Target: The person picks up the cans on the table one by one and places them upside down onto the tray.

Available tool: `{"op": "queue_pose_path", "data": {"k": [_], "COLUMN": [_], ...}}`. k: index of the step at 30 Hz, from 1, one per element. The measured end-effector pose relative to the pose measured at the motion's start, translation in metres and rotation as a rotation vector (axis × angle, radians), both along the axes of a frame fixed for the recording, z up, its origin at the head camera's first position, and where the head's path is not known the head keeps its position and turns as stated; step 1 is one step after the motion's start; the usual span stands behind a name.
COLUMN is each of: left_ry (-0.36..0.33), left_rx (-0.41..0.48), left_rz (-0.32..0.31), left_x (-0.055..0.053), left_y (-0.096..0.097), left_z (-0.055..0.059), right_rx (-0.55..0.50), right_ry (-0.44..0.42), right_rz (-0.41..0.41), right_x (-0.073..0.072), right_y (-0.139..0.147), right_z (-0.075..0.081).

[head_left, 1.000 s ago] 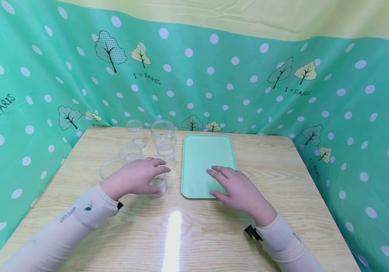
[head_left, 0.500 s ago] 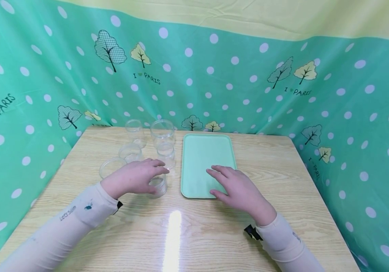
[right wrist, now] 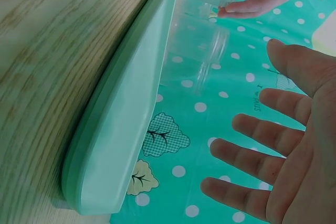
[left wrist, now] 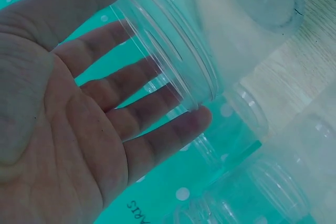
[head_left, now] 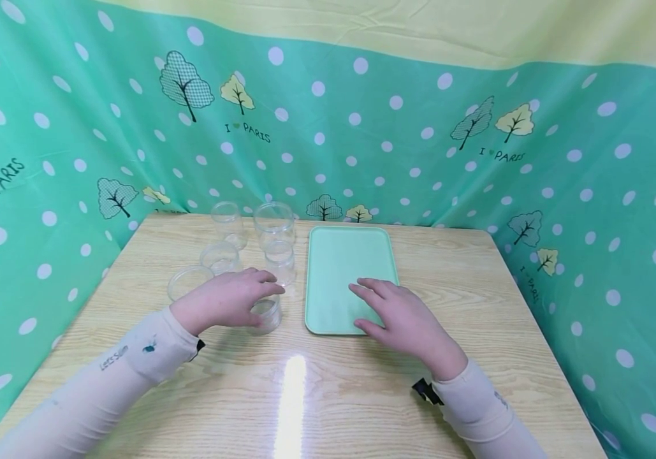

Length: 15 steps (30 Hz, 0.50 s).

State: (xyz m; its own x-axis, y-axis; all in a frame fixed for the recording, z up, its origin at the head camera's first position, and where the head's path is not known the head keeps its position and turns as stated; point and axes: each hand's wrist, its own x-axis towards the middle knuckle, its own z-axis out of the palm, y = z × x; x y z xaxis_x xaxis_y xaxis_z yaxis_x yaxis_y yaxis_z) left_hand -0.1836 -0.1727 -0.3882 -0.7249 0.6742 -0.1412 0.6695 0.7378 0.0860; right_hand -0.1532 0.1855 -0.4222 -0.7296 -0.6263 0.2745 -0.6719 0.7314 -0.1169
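My left hand (head_left: 227, 298) is at the front clear jar (head_left: 269, 317), with fingers spread and only slightly bent. In the left wrist view the fingers (left wrist: 157, 121) show around the threaded mouth of that jar (left wrist: 247, 30), thumb on the other side; firm contact cannot be made out. My right hand (head_left: 405, 317) hovers above the near right part of a light green tray (head_left: 342, 261). Its fingers (right wrist: 247, 169) are spread and hold nothing in the right wrist view, with the tray (right wrist: 121, 114) beside them. Part of the front jar is hidden behind the left hand.
Several other clear jars stand left of the tray: a tall one (head_left: 229, 226), a wide one (head_left: 274, 223), a small one (head_left: 280, 261), a low one (head_left: 220, 258) and one (head_left: 187, 280) partly behind the left hand. A polka-dot curtain (head_left: 356, 140) borders the wooden table (head_left: 454, 274).
Over the last second my left hand has shifted very slightly around the front jar. The right hand, tray and other jars look unmoved.
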Motion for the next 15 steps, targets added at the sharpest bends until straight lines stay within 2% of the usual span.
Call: {"op": "queue_pose_path", "data": {"k": [8, 15], "left_ry": [0.019, 0.019], "left_rx": [0.015, 0.061], "left_rz": [-0.027, -0.023], "left_x": [-0.0004, 0.0037], "left_y": [-0.0035, -0.0083], "left_z": [-0.001, 0.0041], "right_rx": [-0.006, -0.023], "right_ry": [0.003, 0.02], "right_rz": [0.011, 0.022], "right_x": [0.0006, 0.0001], "right_y": [-0.0005, -0.0003], "right_z": [-0.0004, -0.001]}}
